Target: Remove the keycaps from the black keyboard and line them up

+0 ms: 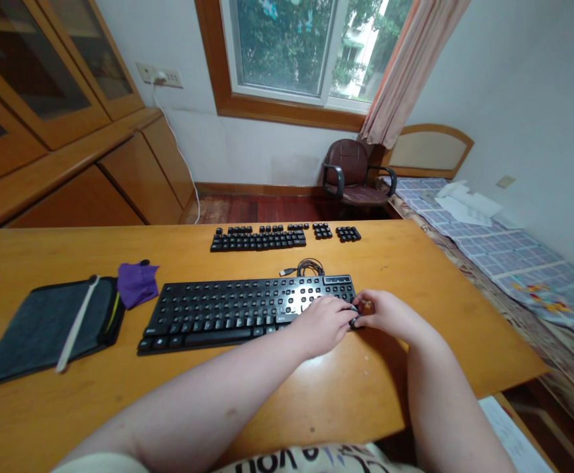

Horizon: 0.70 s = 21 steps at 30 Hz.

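Note:
A black keyboard (217,305) lies on the desk, most of its keycaps off and bare key posts showing. Its front row, with the long space bar (217,337), still has caps. My left hand (322,320) reaches across the right part of the keyboard, fingers bent together over its number pad. Against the keyboard's right edge, my right hand (382,312) has thumb and fingers curled in a pinch. The fingertips of both hands meet at the near right corner, and what lies between them is hidden. Loose black keycaps (257,242) stand in grouped rows farther back.
The coiled USB cable (310,267) sits behind the keyboard. To the left are a dark grey pouch (45,322), a pale stick (77,325) on it, and a purple cloth (137,284). Past the wooden desk (444,295) are a chair (348,171) and a bed (503,236).

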Motion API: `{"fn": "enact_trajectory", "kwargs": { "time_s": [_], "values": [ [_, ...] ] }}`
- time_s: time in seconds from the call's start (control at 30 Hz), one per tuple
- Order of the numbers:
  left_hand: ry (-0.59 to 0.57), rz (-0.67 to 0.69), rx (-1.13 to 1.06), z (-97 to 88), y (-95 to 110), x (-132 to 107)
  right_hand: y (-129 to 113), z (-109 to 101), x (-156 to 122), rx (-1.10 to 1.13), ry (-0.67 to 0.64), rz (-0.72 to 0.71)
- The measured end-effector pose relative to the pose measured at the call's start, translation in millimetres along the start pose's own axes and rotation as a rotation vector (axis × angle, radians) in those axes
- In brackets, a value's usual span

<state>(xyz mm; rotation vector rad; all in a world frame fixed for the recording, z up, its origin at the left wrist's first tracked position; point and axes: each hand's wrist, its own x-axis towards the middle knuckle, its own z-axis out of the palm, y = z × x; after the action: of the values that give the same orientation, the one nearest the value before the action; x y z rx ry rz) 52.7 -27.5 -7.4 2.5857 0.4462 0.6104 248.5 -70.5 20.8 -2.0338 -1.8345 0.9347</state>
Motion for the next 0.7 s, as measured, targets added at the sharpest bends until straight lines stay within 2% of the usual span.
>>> {"fn": "enact_trajectory", "kwargs": {
  "time_s": [0.27, 0.47, 0.57, 0.7],
  "values": [
    [-0.013, -0.031, 0.01, 3.5, -2, 1, 5, 3, 3, 0.089, -0.024, 0.053],
    [-0.011, -0.078, -0.007, 1.1, -1, 4, 1, -3, -1, 0.062, 0.037, 0.02],
    [-0.006, -0.098, -0.018, 1.8, 0, 4, 5, -6, -1, 0.021, 0.164, 0.032],
    [-0.001, -0.106, -0.035, 2.8, -1, 3, 7, -15, 4, -0.095, 0.476, 0.128]
  ]
}}
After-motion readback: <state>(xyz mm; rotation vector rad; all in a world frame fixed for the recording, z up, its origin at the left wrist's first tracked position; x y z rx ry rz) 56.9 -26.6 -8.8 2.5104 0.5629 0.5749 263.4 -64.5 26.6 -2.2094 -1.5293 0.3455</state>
